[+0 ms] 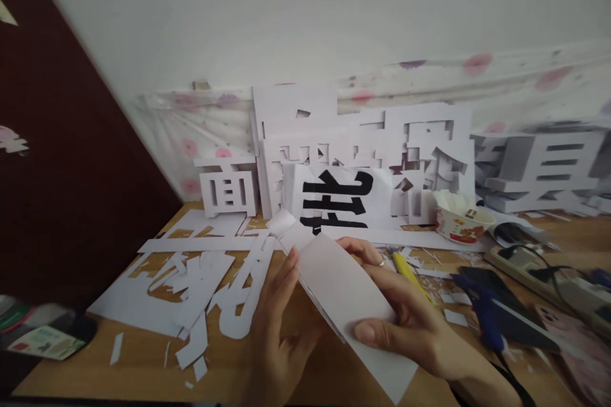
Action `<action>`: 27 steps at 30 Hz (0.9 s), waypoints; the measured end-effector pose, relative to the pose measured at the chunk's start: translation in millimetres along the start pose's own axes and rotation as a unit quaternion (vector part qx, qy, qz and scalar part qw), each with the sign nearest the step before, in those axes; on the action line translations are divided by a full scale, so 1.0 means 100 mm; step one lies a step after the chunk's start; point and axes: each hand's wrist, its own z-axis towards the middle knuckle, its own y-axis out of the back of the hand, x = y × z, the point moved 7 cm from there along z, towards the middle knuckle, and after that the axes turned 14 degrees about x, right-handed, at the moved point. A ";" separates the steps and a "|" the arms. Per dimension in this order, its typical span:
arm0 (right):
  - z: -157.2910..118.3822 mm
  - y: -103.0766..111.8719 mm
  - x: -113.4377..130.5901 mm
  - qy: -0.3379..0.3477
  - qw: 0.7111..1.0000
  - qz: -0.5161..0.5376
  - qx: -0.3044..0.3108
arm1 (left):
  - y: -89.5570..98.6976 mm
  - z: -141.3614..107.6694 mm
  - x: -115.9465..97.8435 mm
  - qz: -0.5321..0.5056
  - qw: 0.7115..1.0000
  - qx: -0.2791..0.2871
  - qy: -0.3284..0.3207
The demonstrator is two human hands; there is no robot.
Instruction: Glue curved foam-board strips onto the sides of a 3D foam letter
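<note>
Head view, one operator, both hands up in front of me at the near side of the table (143, 372). The card (351, 299) is white and held off the tabletop, between the two hands. Its long axis runs slantwise, from far left down to near right, so its near corner points to the lower right.

Right hand (420, 324) clamped on the card: thumb flat on the upper face, fingers around the far-right side and behind. Left hand (279, 324) lies along the left edge, fingertips up by the far end, apparently touching it; its thumb is hidden, so I cannot tell whether it pinches. The right hand covers more of the card; the left is nearer the flap (282, 222) at the far end (possibly part of the same piece; I can't see the join).

Straight beyond the card stands a sheet (341, 200) with a black character on it. Just right of the right hand's fingers lies the yellow cutter (410, 273), with the hand between it and the card. Farther right: blue tool (487, 311), power strip (539, 283), phone (573, 343). Paper bowl (461, 226) behind those. Left side is crowded with scraps (191, 273), and a bottle (48, 331) lies at the far left, well apart from the left hand.
</note>
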 end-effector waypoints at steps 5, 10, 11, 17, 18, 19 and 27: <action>0.04 -0.03 -0.02 0.005 1.000 0.013 0.007 | 0.02 -0.02 0.02 -0.023 0.999 0.006 -0.023; 0.07 -0.04 -0.06 0.001 1.000 0.025 -0.007 | 0.03 0.01 0.00 -0.008 1.000 0.018 -0.023; 0.08 -0.05 -0.06 -0.001 1.000 0.027 -0.009 | 0.04 0.01 0.01 -0.006 1.000 0.020 -0.019; 0.10 -0.04 -0.05 0.003 1.000 0.015 -0.011 | 0.02 -0.03 0.10 -0.043 0.999 0.015 -0.004; 0.11 -0.05 -0.05 0.005 1.000 0.012 -0.010 | 0.02 -0.04 0.11 -0.047 0.999 0.015 -0.001; 0.11 -0.05 -0.04 0.007 1.000 0.009 -0.009 | 0.02 -0.04 0.12 -0.051 0.999 0.013 0.002; 0.17 -0.06 -0.07 0.009 1.000 0.015 -0.014 | 0.05 -0.02 0.16 -0.083 0.996 -0.009 0.026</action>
